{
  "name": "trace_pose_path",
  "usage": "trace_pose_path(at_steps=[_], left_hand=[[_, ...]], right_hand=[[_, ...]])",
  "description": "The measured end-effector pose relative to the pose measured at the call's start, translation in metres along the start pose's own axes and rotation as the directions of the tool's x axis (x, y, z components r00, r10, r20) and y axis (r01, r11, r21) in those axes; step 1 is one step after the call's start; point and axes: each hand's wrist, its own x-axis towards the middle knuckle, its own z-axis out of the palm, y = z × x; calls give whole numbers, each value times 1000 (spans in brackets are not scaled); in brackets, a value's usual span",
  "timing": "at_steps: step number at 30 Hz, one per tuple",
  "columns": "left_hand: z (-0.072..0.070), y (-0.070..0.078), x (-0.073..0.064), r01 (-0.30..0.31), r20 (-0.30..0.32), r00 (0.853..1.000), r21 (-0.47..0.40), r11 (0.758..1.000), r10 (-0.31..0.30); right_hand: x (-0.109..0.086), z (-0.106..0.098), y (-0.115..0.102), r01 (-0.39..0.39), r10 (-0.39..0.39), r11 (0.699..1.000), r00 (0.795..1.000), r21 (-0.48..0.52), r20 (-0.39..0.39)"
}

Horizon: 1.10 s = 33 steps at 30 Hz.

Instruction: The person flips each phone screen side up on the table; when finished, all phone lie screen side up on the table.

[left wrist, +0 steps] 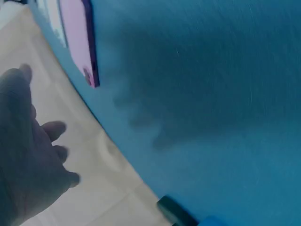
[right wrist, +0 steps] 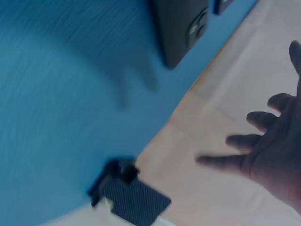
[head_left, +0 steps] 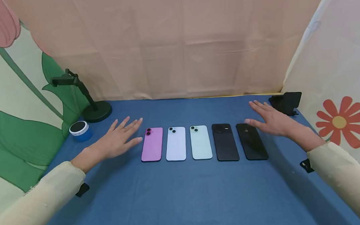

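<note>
Several smartphones lie back-up in a row on the blue cloth: a pink phone (head_left: 152, 145), a pale lavender phone (head_left: 176, 144), a mint phone (head_left: 201, 143), a dark grey phone (head_left: 226, 144) and a black phone (head_left: 252, 143) at the right end. My left hand (head_left: 116, 139) hovers left of the pink phone, palm down, fingers spread, holding nothing. Over the far right side, my right hand (head_left: 272, 120) is held out flat near the top of the black phone, also holding nothing. Both wrist views show spread fingers and shadows on the cloth.
A black desk lamp (head_left: 96, 111) stands at the back left, with a blue and white round container (head_left: 80, 131) in front of it. At the back right is a black folding stand (head_left: 288, 102). A beige curtain (head_left: 183, 45) hangs behind the table.
</note>
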Motion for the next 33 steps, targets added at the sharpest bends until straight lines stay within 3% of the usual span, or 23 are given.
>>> trace_pose_path(at_steps=[3, 7, 10, 13, 17, 21, 28, 33], left_hand=[[0, -1, -1, 45, 24, 999, -172, 984, -41], [-4, -2, -3, 92, 64, 995, -321, 943, -75], [-5, -3, -7, 139, 135, 987, -398, 907, -92], [-1, -4, -11, 187, 206, 973, -456, 870, -102], [7, -1, -16, 206, 239, 966, -488, 848, -97], [17, 6, -18, 192, 230, 969, -493, 848, -86], [26, 16, -15, 145, 175, 982, -446, 883, -73], [32, 20, -14, 141, 180, 981, -416, 898, -70]], right_hand=[[0, -2, -12, 20, -24, 983, 1000, 181, 18], [7, -1, -38, 61, -85, 918, 995, 391, 46], [22, 9, -62, 86, -150, 868, 984, 489, 95], [38, 26, -90, 60, -203, 823, 960, 565, 194], [58, 46, -132, 9, -261, 766, 919, 643, 297], [76, 57, -169, -1, -295, 729, 902, 684, 316], [104, 67, -216, 7, -314, 749, 885, 663, 345], [117, 77, -237, 10, -309, 764, 883, 645, 352]])
